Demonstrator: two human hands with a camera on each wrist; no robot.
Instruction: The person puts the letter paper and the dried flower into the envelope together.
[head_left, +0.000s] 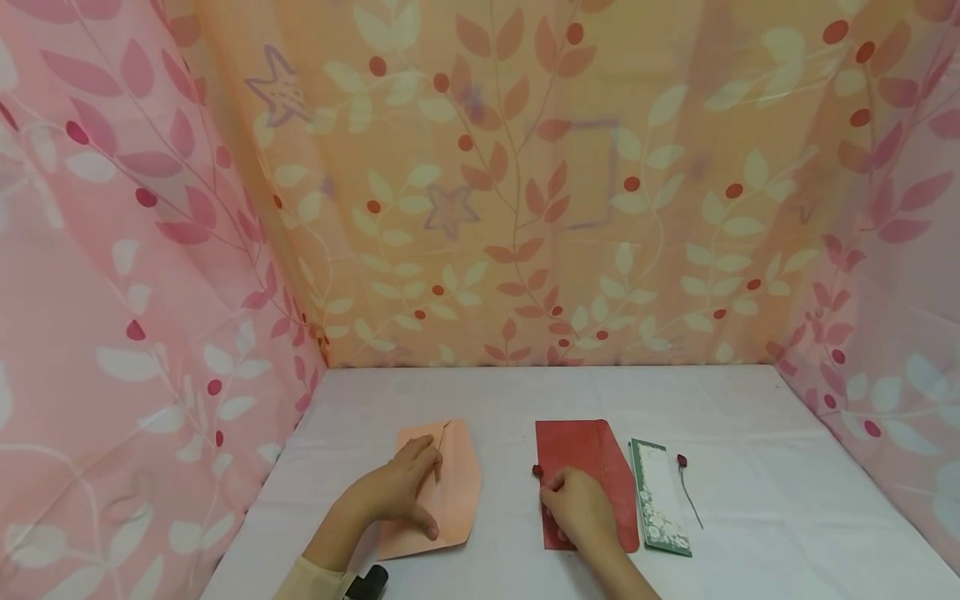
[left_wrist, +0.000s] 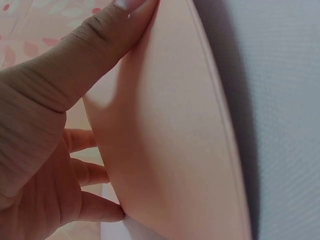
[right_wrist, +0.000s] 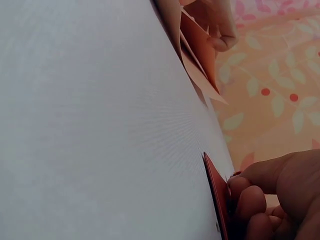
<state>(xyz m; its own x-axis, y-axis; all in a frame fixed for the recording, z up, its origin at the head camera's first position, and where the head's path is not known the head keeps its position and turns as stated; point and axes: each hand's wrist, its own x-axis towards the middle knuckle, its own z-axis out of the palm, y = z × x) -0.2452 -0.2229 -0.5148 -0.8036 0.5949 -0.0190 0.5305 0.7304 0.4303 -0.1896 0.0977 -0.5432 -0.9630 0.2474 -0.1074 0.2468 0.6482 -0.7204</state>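
Two hands of mine are at work, and the fingers of my right hand (head_left: 581,508) are curled in, thumb against fingertips, pinching a small dried rose (head_left: 537,471) close behind its dark red head; my grip hides any stem. That head pokes out just past the left edge of the red envelope (head_left: 592,446), which lies under my hand. My left hand (head_left: 397,492) is spread wide, thumb well apart from the other fingers, which are fairly straight; I have the thumb on the near part of the peach envelope (head_left: 459,496) and the rest towards its far part, and its mouth gapes beside my palm. At my left wrist are a beige sleeve (head_left: 311,579) and a black object (head_left: 367,582). Just right of the red envelope lies a card (head_left: 662,500) with a green border and pale flowers, and beside that, second rose (head_left: 682,461) with its thin stem slanting towards me. All of it sits on the white-covered bench (head_left: 510,400). Beyond the far edge hangs a yellow-orange leafy curtain (head_left: 517,183), with pink leafy cloth (head_left: 135,275) on both sides.
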